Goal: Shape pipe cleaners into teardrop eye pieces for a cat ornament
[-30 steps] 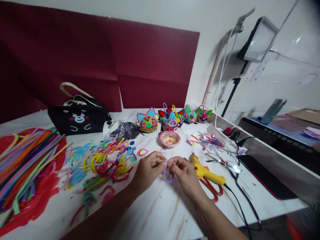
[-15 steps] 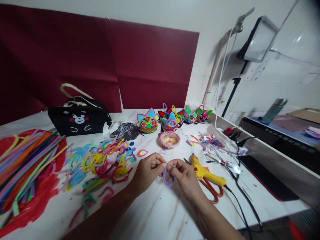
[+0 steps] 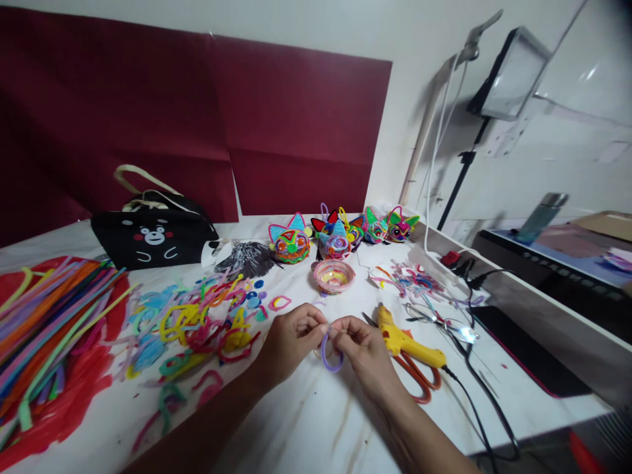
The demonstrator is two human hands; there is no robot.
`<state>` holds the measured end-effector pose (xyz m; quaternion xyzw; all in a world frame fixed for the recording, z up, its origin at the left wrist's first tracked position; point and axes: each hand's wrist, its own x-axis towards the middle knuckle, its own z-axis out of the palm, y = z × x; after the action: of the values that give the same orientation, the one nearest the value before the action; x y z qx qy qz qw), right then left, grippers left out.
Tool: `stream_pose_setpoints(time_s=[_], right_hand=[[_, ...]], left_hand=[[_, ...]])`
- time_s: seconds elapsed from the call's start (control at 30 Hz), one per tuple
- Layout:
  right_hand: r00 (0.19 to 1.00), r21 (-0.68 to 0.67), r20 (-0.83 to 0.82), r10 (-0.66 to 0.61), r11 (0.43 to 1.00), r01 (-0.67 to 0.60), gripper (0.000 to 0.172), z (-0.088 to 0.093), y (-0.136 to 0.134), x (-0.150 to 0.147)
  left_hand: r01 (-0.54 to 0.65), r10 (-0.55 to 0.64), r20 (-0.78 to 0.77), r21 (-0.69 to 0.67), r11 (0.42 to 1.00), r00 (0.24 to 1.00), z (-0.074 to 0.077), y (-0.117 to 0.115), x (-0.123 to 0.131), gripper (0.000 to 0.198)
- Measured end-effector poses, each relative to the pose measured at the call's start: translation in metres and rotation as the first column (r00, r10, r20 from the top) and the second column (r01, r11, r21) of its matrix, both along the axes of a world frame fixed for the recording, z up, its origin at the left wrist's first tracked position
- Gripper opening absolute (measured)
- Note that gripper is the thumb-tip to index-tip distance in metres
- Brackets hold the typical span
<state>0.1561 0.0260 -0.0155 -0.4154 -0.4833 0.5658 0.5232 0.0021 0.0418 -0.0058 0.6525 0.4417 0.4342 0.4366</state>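
Over the white bench point(image 3: 296, 421), the left hand point(image 3: 291, 339) and the right hand point(image 3: 363, 342) pinched the top of a purple loop point(image 3: 324, 355), which hung between them; a yellow glue gun point(image 3: 407, 342) lay just beside the right hand.

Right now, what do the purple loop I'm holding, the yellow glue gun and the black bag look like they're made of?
Purple loop: probably fuzzy pipe-cleaner stem, matte, judging by its soft, thick outline.
Yellow glue gun: likely hard moulded plastic, given its smooth, evenly coloured body.
Black bag: perhaps fabric, matte with a printed face; a coated material is possible.
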Motion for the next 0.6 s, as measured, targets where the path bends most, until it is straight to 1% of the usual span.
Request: stream_pose_setpoints(time_s=[0.1,0.2,0.47,0.6], right_hand=[[1.0,-0.004,0.009,-0.009,1.0,0.009,0.034,0.0022,-0.0009,0.0004],[1.0,-0.008,0.016,-0.018,1.0,0.018,0.034,0.0039,-0.0013,0.0005],[1.0,-0.007,0.005,-0.022,1.0,0.022,0.034,0.0058,-0.0017,-0.0003],[1.0,0.0,0.014,-0.024,1.0,0.024,0.034,0.0046,-0.0016,0.0001]], left_hand=[[-0.008,0.01,-0.045,0.043,0.999,0.999,0.0012,-0.0013,-0.0002,0.007],[-0.02,0.024,-0.058,0.06,0.998,0.998,0.0013,-0.0022,0.0001,0.007],[-0.034,0.034,0.006,-0.007,0.999,0.999,0.0009,-0.0006,0.002,0.012],[-0.038,0.038,0.001,-0.017,0.999,0.999,0.0016,-0.0009,0.0026,0.013]])
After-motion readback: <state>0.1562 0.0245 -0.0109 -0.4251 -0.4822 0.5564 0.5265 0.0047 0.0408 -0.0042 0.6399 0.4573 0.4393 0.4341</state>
